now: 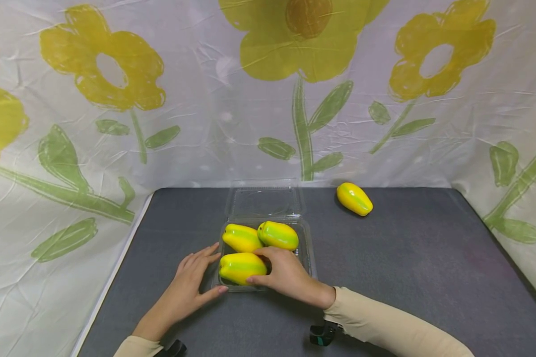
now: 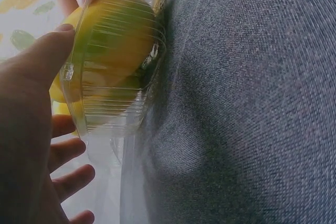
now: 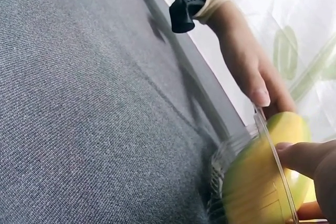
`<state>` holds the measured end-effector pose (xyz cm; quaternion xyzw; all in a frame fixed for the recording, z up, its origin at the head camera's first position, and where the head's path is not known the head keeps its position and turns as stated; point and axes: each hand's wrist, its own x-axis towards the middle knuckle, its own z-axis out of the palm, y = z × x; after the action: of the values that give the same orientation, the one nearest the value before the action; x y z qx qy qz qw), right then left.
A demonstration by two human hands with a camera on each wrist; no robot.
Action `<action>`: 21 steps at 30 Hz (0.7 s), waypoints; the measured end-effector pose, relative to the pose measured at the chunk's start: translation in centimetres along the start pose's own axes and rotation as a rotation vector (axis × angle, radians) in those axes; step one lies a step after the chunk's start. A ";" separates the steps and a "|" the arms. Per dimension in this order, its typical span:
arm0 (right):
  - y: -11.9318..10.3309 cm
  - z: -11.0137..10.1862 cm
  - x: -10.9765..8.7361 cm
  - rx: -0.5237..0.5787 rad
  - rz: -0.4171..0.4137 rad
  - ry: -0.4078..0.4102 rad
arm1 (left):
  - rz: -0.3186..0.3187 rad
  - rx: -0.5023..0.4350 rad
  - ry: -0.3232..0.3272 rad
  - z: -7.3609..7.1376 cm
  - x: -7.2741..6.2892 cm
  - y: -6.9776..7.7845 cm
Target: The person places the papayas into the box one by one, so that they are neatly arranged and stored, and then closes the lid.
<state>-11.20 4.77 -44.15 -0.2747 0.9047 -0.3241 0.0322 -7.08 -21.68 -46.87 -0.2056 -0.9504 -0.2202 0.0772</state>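
A clear plastic clamshell box point(image 1: 312, 258) stands on the table with its lid point(image 1: 265, 202) tipped back. Inside lie three glossy yellow-green papayas: one at the front point(image 1: 242, 268), one at back left point(image 1: 241, 238) and one at back right point(image 1: 279, 235). My right hand point(image 1: 290, 273) holds the front papaya by its right end, thumb on the near side and fingers over the far side. At the box's left front corner, my left hand point(image 1: 188, 277) spreads its fingers along the side, with the thumb point(image 2: 50, 51) at the rim.
Another papaya point(image 1: 355, 199) lies by itself at the back right of the dark grey table point(image 1: 397, 258). Behind and beside the table hangs a white cloth point(image 1: 196, 99) with yellow flowers. A small black device point(image 1: 323, 333) hangs below the right wrist.
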 end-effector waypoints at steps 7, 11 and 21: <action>0.3 0.3 0.2 -0.008 -0.003 -0.009 | -0.004 0.002 0.000 -0.1 0.0 0.1; 0.3 0.3 0.2 -0.017 -0.004 -0.008 | -0.004 0.002 0.003 -0.1 0.0 0.1; 0.2 0.3 0.2 -0.014 0.009 -0.020 | -0.025 0.009 -0.006 -0.1 -0.1 0.1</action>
<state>-11.46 4.63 -44.50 -0.2743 0.9077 -0.3149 0.0408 -6.93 -21.63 -46.78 -0.1942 -0.9540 -0.2163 0.0727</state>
